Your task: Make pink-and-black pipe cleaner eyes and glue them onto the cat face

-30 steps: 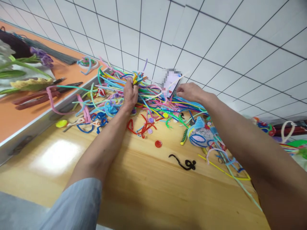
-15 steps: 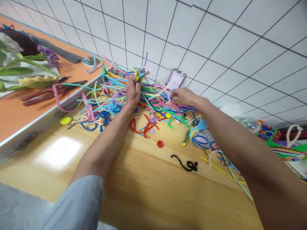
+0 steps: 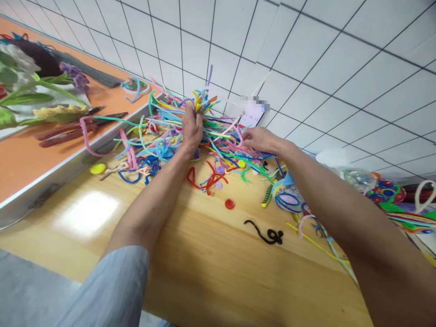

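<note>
My left hand (image 3: 192, 125) is wrapped round a thick bundle of many-coloured pipe cleaners (image 3: 200, 102), whose ends fan out above the fist. To its right, my right hand (image 3: 257, 137) has its fingers pinched together at the right part of the loose pile of pipe cleaners (image 3: 225, 145). A pink strand curves by its fingertips, which are partly hidden among the strands. Red bent pipe cleaners (image 3: 207, 180), a red button-like disc (image 3: 230, 204) and a black curled pipe cleaner (image 3: 272, 236) lie on the wooden table (image 3: 204, 272) nearer to me.
A phone (image 3: 252, 113) leans against the tiled wall behind the pile. On the orange surface at left lie red-handled pliers (image 3: 57, 134) and handmade flowers (image 3: 44, 97). A metal-edged rim (image 3: 68, 175) divides the surfaces. Decorated balls (image 3: 384, 188) sit at the right.
The view has shifted slightly, moving everything a little to the right. A cream pipe cleaner near the phone stands out higher. Both hands keep nearly the same places and closed shapes.
</note>
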### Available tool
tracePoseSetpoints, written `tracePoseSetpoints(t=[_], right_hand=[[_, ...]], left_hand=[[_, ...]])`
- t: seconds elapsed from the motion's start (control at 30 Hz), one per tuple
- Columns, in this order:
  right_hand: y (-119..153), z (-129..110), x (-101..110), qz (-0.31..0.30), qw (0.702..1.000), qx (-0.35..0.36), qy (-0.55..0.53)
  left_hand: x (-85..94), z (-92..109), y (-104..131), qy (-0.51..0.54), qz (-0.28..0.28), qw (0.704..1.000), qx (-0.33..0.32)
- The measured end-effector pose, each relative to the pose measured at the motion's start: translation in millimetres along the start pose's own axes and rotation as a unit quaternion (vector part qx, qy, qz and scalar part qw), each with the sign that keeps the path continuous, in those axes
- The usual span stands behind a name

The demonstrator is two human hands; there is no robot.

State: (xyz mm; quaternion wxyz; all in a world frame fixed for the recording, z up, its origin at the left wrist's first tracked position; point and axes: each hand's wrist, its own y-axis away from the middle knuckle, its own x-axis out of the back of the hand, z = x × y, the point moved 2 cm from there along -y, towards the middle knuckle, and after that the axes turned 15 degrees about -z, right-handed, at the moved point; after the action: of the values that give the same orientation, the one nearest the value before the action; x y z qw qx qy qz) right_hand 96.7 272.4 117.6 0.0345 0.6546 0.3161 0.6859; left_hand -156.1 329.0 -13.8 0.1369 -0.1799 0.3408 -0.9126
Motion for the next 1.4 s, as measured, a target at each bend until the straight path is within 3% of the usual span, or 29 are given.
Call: tracePoseSetpoints(t=[0.4,0.6,0.73,0.83,0.9,1.0,1.2,1.4], right_hand=[[2.5,8.7,4.4,-0.02,0.993,-0.009,0.112],[10.0,19.7,7.5,0.013,0.997,-0.011,0.076],[16.7,-1.7,5.8,0.023,0.998,0.05,0.011],[13.4,-29.6,-3.5,-0.018,0.995,0.092,0.014],[6.1,-44.8,-12.9,-0.048,0.995,0.076,0.051],[-7.0,-55.7,-24.5,-0.04,0.995,0.017,0.093],[-12.3,-47.9,-27.9,-0.025,0.994,0.0,0.11],[12.9,-30.2,2.0,0.023,0.995,0.023,0.098]], left_hand=[[-2.8,17.1,-1.9,-0.037,-0.037,0.998,0.017],[-3.8,25.9,-0.9,-0.106,-0.044,0.992,0.05],[-3.6,25.8,-1.0,-0.104,-0.045,0.993,0.042],[-3.8,24.0,-0.7,-0.112,-0.039,0.993,0.031],[-4.1,22.8,-0.6,-0.116,-0.036,0.992,0.029],[-4.9,21.1,-0.3,-0.121,-0.04,0.991,0.033],[-8.1,17.7,3.4,-0.138,-0.095,0.983,0.071],[-8.7,20.0,10.2,-0.189,-0.177,0.958,0.122]])
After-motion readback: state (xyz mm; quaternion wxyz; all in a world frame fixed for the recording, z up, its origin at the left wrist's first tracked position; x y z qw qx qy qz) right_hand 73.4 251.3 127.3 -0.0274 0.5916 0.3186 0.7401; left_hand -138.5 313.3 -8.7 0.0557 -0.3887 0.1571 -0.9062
